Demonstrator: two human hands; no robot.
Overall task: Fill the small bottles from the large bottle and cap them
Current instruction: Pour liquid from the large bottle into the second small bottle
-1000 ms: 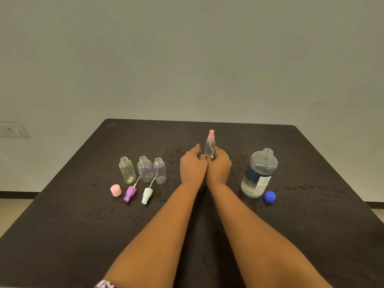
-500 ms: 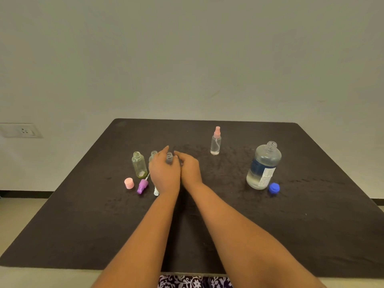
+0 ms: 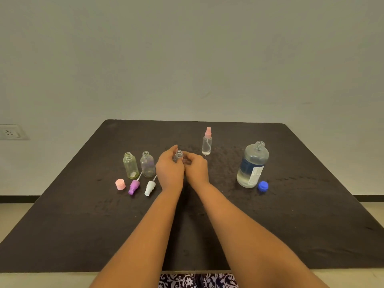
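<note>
My left hand (image 3: 169,169) and my right hand (image 3: 196,169) both grip a small clear uncapped bottle (image 3: 178,155) at the table's middle; only its neck shows between my fingers. To the left stand two open small bottles, a yellowish bottle (image 3: 130,166) and a clear purplish bottle (image 3: 147,164). In front of them lie a pink cap (image 3: 120,184), a purple spray cap (image 3: 134,186) and a white spray cap (image 3: 150,187). A small bottle with a pink spray top (image 3: 207,142) stands capped further back. The large bottle (image 3: 252,165) stands open at the right, its blue cap (image 3: 263,186) beside it.
Everything sits on a dark table (image 3: 311,215) against a pale wall. A wall socket (image 3: 10,132) is at the far left. Patterned cloth (image 3: 197,281) shows below the table's near edge.
My hands let go of the pink-topped bottle, moved left to the row of open bottles and took hold of the rightmost clear one, bringing it toward the middle.
</note>
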